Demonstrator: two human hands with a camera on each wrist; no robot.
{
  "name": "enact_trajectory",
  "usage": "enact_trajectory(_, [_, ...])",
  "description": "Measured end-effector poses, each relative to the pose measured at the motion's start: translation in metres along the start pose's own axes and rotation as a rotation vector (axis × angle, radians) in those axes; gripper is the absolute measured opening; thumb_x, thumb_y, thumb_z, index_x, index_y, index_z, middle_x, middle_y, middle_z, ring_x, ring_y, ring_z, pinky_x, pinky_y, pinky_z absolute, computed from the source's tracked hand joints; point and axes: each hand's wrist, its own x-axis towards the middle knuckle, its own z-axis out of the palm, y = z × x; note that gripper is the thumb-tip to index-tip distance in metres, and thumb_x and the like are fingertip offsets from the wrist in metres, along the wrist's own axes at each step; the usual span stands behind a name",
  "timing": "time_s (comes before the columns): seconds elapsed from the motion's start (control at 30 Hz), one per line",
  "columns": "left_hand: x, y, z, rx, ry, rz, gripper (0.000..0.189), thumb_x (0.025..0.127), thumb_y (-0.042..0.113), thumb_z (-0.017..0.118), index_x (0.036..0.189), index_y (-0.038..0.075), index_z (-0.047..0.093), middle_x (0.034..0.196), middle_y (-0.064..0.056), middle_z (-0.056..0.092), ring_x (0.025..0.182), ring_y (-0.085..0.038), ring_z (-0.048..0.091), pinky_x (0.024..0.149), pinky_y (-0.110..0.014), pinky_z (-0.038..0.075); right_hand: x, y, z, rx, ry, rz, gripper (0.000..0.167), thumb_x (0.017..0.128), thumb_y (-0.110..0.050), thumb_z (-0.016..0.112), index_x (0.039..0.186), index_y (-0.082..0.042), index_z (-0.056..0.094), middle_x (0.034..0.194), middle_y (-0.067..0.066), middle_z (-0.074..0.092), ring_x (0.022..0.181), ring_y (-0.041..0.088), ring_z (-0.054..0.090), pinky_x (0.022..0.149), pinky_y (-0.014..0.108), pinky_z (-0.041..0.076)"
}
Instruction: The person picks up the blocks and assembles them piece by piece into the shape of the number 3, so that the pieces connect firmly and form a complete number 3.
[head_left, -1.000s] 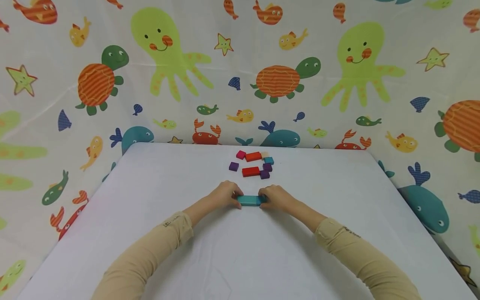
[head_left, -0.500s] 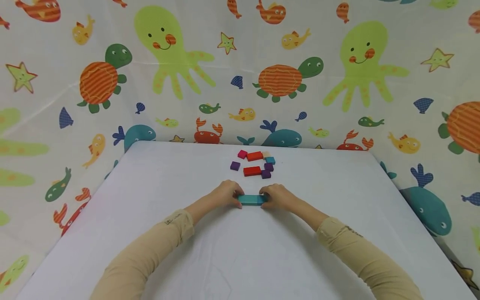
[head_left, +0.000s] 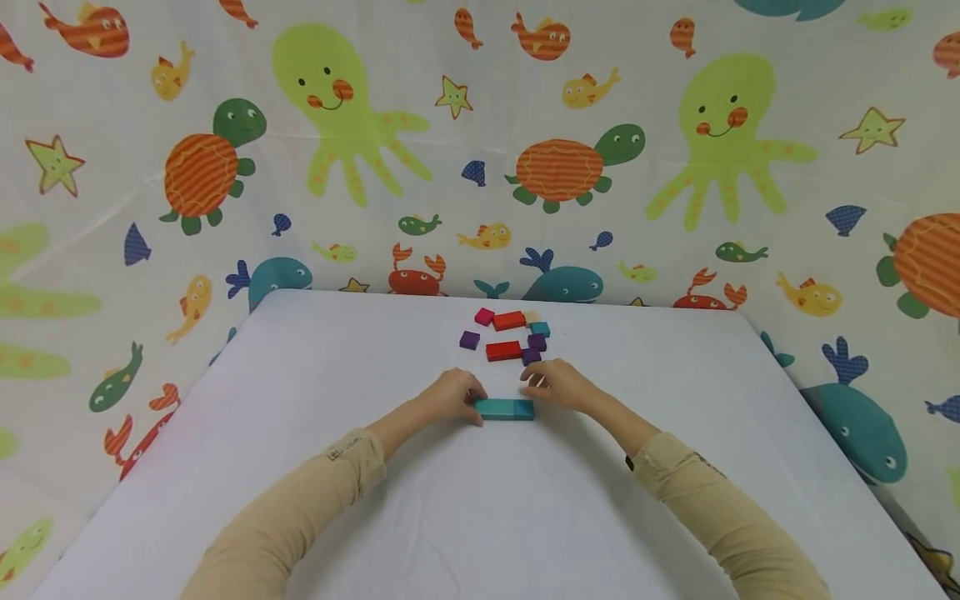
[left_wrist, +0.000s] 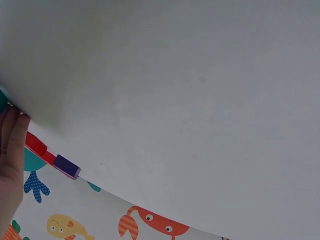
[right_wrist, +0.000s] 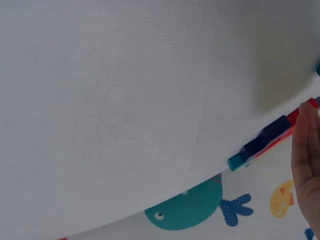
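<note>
In the head view a long teal block [head_left: 495, 409] lies on the white table with a smaller blue block [head_left: 523, 409] against its right end, the two forming one straight row. My left hand [head_left: 448, 395] holds the teal block's left end, thumb at the front and fingers behind. My right hand [head_left: 564, 385] is raised just behind and right of the blue block, fingers loosely bent and holding nothing. Only the edge of the left hand [left_wrist: 12, 150] shows in the left wrist view, beside a sliver of teal. Fingers of the right hand [right_wrist: 307, 155] appear at that wrist view's right edge.
Behind the row lie two red blocks [head_left: 503, 351], a pink block [head_left: 484, 317], a purple block [head_left: 469, 340] at left, and at right two more purple blocks, a small teal block [head_left: 539, 330] and a beige block [head_left: 532, 317]. A sea-animal curtain [head_left: 420, 75] hangs beyond the table.
My right hand has let go of the blue block and moved up and slightly back from it. The left hand stays at the teal block's end. The camera view has tilted slightly.
</note>
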Motion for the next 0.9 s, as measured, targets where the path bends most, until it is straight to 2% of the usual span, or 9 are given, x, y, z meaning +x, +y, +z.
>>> enact_trajectory(0.13, [-0.002, -0.001, 0.004, -0.005, 0.0, -0.002, 0.037, 0.073, 0.017, 0.081, 0.106, 0.005, 0.071, 0.095, -0.006, 0.07, 0.079, -0.012, 0.055, 0.077, -0.025, 0.053, 0.005, 0.002, -0.006, -0.015, 0.105, 0.006, 0.023, 0.089, -0.016, 0.065, 0.106, -0.001, 0.066, 0.093, 0.01, 0.068, 0.083, 0.019, 0.061, 0.076, 0.029, 0.055])
enact_trajectory(0.3, [-0.002, -0.001, 0.004, -0.01, 0.011, -0.009, 0.037, 0.073, 0.016, 0.081, 0.106, 0.005, 0.071, 0.095, -0.005, 0.07, 0.079, -0.012, 0.055, 0.077, -0.025, 0.053, 0.017, 0.011, -0.016, -0.024, 0.291, 0.058, 0.018, 0.089, -0.012, 0.063, 0.102, 0.0, 0.065, 0.092, 0.014, 0.068, 0.083, 0.023, 0.061, 0.076, 0.034, 0.054])
enact_trajectory(0.4, [-0.002, -0.001, 0.004, -0.014, 0.014, -0.01, 0.037, 0.073, 0.016, 0.081, 0.107, 0.006, 0.071, 0.095, -0.005, 0.07, 0.08, -0.012, 0.055, 0.078, -0.025, 0.053, 0.024, 0.018, -0.021, -0.052, 0.37, 0.102, 0.017, 0.089, -0.012, 0.064, 0.1, 0.002, 0.064, 0.092, 0.016, 0.067, 0.081, 0.026, 0.061, 0.074, 0.036, 0.053])
enact_trajectory(0.63, [-0.004, 0.0, 0.003, 0.036, 0.019, 0.045, 0.037, 0.072, 0.017, 0.082, 0.104, 0.004, 0.071, 0.094, -0.006, 0.071, 0.079, -0.012, 0.056, 0.075, -0.025, 0.051, 0.038, 0.027, -0.021, -0.081, 0.408, 0.166, 0.022, 0.087, -0.012, 0.066, 0.102, 0.004, 0.063, 0.094, 0.021, 0.066, 0.082, 0.029, 0.06, 0.076, 0.039, 0.051])
enact_trajectory(0.9, [-0.002, 0.0, 0.004, 0.027, 0.022, 0.005, 0.038, 0.072, 0.017, 0.082, 0.106, 0.005, 0.071, 0.095, -0.006, 0.07, 0.08, -0.013, 0.055, 0.077, -0.026, 0.052, 0.061, 0.033, -0.019, -0.036, 0.449, 0.298, 0.037, 0.09, -0.017, 0.063, 0.117, 0.006, 0.057, 0.106, 0.022, 0.066, 0.09, 0.029, 0.059, 0.085, 0.039, 0.051])
